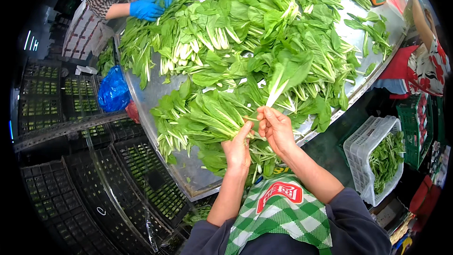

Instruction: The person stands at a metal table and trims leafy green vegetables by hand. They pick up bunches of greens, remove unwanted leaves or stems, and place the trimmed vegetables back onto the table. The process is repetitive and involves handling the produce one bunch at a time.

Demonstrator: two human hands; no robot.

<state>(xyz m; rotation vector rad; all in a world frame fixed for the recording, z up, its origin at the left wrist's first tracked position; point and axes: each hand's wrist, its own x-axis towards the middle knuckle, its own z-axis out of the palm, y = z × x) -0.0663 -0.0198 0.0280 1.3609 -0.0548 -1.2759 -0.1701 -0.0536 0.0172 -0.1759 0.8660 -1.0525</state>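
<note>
My left hand (237, 145) is closed around the stem ends of a bunch of leafy greens (214, 115), whose leaves spread away over the table. Beside it, the fingertips of my right hand (278, 130) pinch the base of a single pale-stemmed green (285, 78), its broad leaf pointing up and away. The two hands are close together near the table's front edge. Beyond them lies a large heap of the same greens (264, 14), with several bundles of white stems (186, 49) lined up at the left.
Across the metal table (205, 179), a person in blue gloves (146, 9) handles greens; another person (427, 61) stands at the far right. Black crates (85, 198) fill the left, next to a blue plastic bag (113, 89). A white crate (354, 148) with greens stands at right.
</note>
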